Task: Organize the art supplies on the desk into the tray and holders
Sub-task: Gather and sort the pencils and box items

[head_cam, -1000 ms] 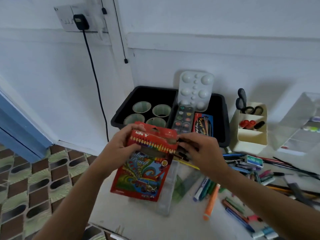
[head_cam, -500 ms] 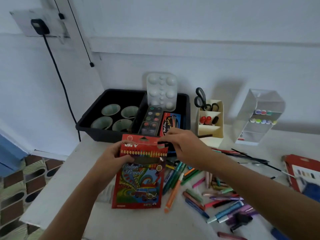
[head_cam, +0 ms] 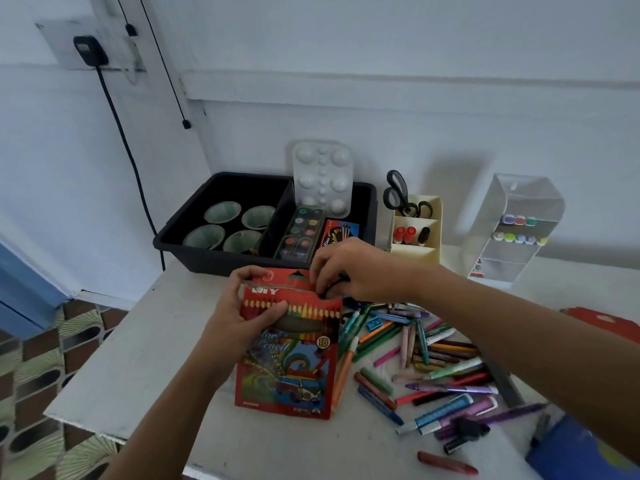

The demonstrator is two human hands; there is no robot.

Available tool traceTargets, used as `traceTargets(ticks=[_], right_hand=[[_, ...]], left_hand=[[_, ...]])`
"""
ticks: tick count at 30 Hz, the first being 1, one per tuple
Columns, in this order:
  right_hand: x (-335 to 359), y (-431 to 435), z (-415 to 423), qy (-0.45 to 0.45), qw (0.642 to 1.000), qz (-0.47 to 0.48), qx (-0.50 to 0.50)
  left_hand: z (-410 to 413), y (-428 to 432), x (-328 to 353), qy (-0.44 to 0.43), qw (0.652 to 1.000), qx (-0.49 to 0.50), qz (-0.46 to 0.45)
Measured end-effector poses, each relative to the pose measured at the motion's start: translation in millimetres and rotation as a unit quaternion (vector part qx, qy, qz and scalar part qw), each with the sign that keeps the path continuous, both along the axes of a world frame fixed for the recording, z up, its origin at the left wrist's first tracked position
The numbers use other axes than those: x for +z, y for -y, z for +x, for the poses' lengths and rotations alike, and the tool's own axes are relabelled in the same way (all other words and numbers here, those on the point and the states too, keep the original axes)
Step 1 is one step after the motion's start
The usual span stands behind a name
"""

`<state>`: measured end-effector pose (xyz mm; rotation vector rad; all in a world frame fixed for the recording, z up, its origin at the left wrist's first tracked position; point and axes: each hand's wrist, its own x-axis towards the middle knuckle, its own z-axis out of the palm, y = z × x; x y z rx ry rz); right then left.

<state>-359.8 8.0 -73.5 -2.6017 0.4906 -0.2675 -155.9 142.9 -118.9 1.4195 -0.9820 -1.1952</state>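
Gripping pencil box (head_cam: 287, 344) by its side with left hand (head_cam: 239, 317), pinching top flap with right hand (head_cam: 346, 268); held above worktop (head_cam: 145, 341), just before tray (head_cam: 207, 261). Could spill pencils if tipped with flap loose.

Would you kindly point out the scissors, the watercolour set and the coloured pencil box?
scissors (head_cam: 396, 192), head view, black handle loops.
watercolour set (head_cam: 299, 233), head view, middle of the paint pans.
coloured pencil box (head_cam: 294, 372), head view, lower front face.
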Motion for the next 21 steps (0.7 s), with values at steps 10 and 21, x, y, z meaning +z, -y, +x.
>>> traceTargets(ticks=[10,21], right_hand=[[8,4,14,-0.036,0.988,-0.140,0.057],[-20,3,10,0.260,0.907,0.198,-0.265]], left_hand=[[-9,12,1,-0.013,0.995,-0.059,0.075],[2,17,7,-0.006,0.995,-0.060,0.077]])
